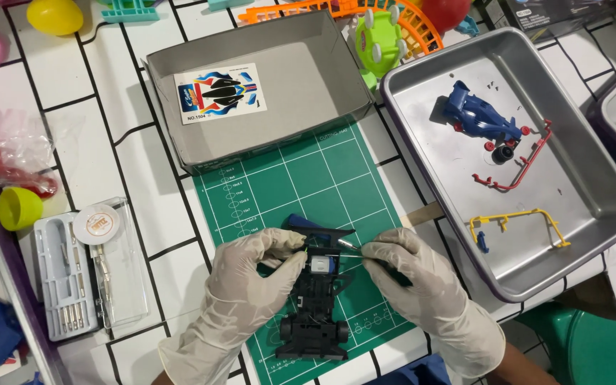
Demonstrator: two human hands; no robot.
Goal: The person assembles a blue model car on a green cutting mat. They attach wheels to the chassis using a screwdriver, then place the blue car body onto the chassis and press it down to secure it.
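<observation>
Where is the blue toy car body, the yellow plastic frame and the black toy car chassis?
Blue toy car body (475,117), head view, on its middle.
Yellow plastic frame (550,227), head view, on its right bar.
Black toy car chassis (313,329), head view, between its wheels.

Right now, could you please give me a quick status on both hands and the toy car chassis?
Left hand steadying black chassis on green mat. Right hand holding small screwdriver, tip at chassis. Nothing in the way.
</observation>
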